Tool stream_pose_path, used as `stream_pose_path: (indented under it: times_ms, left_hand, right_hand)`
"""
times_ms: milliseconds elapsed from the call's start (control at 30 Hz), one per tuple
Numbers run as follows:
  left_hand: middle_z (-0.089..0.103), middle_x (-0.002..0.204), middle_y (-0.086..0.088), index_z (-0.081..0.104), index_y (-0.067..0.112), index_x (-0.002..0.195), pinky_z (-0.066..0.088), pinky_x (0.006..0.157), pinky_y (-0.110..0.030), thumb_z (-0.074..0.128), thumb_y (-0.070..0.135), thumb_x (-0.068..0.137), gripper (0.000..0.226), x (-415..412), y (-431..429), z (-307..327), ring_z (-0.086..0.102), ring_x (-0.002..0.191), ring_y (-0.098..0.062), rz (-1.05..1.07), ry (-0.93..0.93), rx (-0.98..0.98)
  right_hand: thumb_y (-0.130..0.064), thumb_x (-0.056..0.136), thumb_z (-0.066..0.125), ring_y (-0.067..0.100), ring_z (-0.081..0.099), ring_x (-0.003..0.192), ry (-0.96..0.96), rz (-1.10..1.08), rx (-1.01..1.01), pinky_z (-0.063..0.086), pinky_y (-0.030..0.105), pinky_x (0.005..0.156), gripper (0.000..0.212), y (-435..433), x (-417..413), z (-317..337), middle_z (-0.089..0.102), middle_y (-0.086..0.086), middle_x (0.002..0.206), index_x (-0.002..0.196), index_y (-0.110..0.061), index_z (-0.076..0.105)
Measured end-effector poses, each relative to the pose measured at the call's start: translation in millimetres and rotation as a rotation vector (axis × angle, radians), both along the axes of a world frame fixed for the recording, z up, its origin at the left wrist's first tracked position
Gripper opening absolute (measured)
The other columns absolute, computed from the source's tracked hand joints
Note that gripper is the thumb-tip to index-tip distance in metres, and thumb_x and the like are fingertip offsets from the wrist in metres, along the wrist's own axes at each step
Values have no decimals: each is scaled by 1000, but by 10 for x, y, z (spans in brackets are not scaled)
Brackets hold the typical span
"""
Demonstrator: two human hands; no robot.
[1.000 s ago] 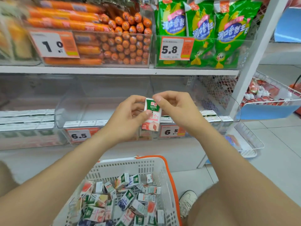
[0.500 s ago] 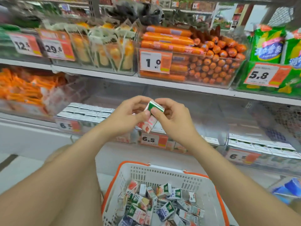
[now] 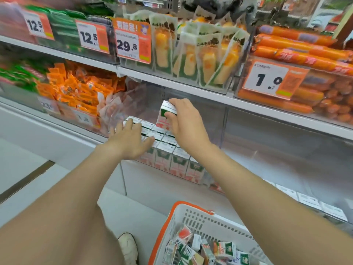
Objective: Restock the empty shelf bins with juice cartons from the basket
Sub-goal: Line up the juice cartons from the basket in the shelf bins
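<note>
Clear-plastic bin (image 3: 223,123) looks nearly full, so we judge the carton (image 3: 165,111) our right hand (image 3: 186,128) grips could topple the packed rows (image 3: 169,149) our flat left hand (image 3: 129,139) steadies.

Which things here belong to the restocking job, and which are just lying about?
Job: juice carton gripped by the right hand; left hand resting on shelved cartons; basket of loose cartons.
Lying about: sausages, corn packs, orange packets, price tag.
</note>
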State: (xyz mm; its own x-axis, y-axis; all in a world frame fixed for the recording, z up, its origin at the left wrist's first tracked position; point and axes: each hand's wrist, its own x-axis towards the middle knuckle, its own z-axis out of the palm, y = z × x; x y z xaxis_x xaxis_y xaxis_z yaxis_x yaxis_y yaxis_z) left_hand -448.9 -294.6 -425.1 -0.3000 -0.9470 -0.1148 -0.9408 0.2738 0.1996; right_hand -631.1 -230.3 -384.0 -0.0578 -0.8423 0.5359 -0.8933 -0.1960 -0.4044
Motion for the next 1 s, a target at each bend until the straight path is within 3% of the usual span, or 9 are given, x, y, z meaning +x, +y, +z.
stream_pose_path:
  times_ms: [100,200,333,500,600,700,767,833,1000]
  left_hand:
    - [-4,176,-8,7,23,168,4,129,-57,18,81,96,93,98,-110,-82,-5,161,-36,-47,-31,27]
    - [5,175,-11,13,20,167,10,126,-54,22,73,99,86,99,-119,-101,3,160,-37,-64,-38,-24]
    - [19,167,-17,27,10,157,16,124,-54,29,62,101,76,66,-115,-82,13,154,-38,-98,-43,-66]
    - [-4,174,-15,5,8,166,5,128,-57,20,63,104,84,6,-138,-78,-4,159,-40,-99,-109,7]
    - [-6,175,-14,2,11,167,5,128,-58,18,65,104,85,4,-148,-85,-5,160,-40,-96,-106,8]
    - [2,174,-16,12,10,164,8,127,-58,18,66,104,83,-4,-120,-85,0,160,-40,-100,-79,-16]
    - [16,171,-17,27,12,159,13,126,-57,19,66,104,78,-25,-47,-53,9,158,-39,-118,-77,-52]
    - [35,159,-16,42,15,147,24,122,-56,23,67,104,70,-54,66,0,24,151,-38,-140,-67,-102]
    - [50,129,-14,51,12,122,42,98,-48,53,50,99,44,-137,455,147,42,122,-38,-162,71,-288]
  right_hand:
    - [-5,102,58,35,62,101,89,-8,-5,52,45,80,39,-476,187,-123,55,11,124,141,-13,55]
    - [-13,105,57,38,59,90,68,-50,48,50,44,75,31,-884,361,-188,56,13,113,135,-14,57]
    - [-25,102,64,38,63,94,-31,-57,246,53,42,79,22,-1312,484,-239,67,15,104,119,-12,68]
    - [-24,94,67,31,66,99,-97,16,439,58,43,85,18,-1519,516,-329,74,9,99,100,-10,76]
    - [-9,99,48,33,65,115,-94,57,538,56,42,98,31,-1524,468,-337,73,14,119,116,-8,74]
    - [-8,103,41,30,52,137,-20,106,630,41,32,108,44,-1449,390,-307,60,11,146,144,-13,59]
    - [-10,106,39,33,39,147,15,101,614,34,33,113,50,-1339,357,-285,50,12,156,156,-12,45]
    - [-8,104,38,33,35,148,-24,67,519,32,34,116,51,-1143,337,-246,50,11,155,155,-11,45]
    - [-7,90,46,27,66,111,-141,-22,166,54,39,95,39,-247,250,-144,76,5,112,120,-14,70]
